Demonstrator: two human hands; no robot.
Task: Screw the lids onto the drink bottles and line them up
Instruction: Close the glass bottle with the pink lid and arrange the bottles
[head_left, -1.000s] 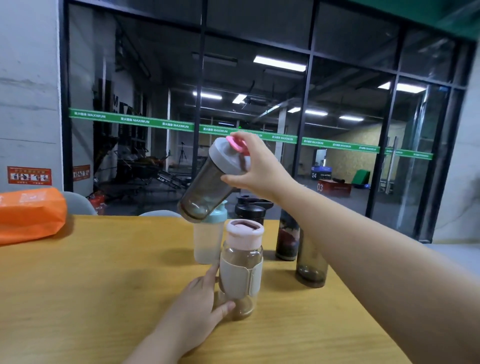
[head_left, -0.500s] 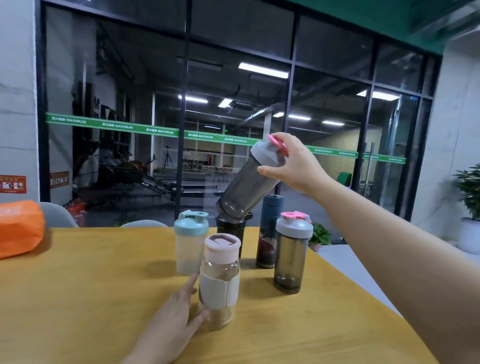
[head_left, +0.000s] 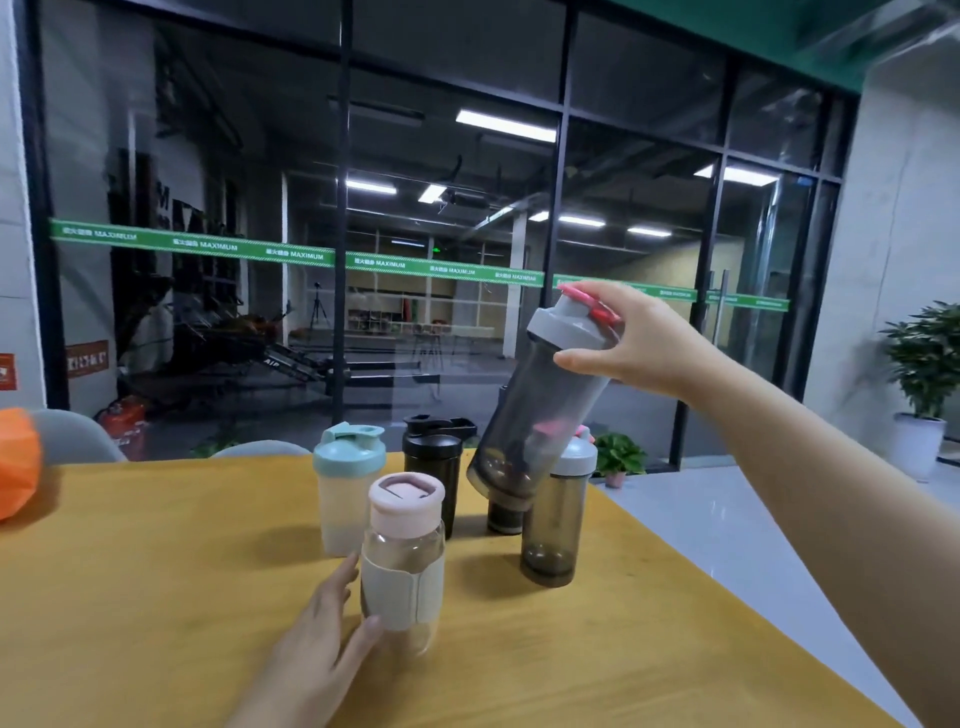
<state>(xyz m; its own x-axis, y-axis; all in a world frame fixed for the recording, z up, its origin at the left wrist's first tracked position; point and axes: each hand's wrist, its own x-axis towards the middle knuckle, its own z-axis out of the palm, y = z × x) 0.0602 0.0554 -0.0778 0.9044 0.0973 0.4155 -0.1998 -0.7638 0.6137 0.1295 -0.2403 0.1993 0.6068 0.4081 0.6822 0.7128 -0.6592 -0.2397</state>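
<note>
Under the right hand, held bottle: smoky shaker bottle (head_left: 540, 410) with grey lid (head_left: 569, 327) and pink flip cap, lid on, tilted with base low-left, off the table; looked empty.
Below held bottle: second smoky bottle (head_left: 553, 525) with grey lid, upright on the yellow table (head_left: 156, 597); looked empty. Dark bottle (head_left: 504, 512) just behind it, mostly hidden, contents unclear.
Left of held bottle's base: black bottle (head_left: 434, 473), black lid on, upright; contents not visible.
Beyond left hand: frosted bottle (head_left: 345, 493) with teal lid, upright; contents unclear.
At left hand: clear bottle (head_left: 402, 566) with pink lid and pale sleeve, upright, nearest the person, looked empty.
Right hand (head_left: 631, 340): fingers and thumb curled round the grey lid, carrying the tilted shaker bottle above the group.
Left hand (head_left: 322, 639): fingers fairly straight, thumb and index touching the lower side of the clear bottle, not wrapped round it.
Far left of left hand: orange bag (head_left: 18, 462) at the table edge.
Change vs 0.5 s ago: held bottle came lower and further right, now over the second smoky bottle and less tilted; left hand stayed at the clear bottle; standing bottles did not move.
</note>
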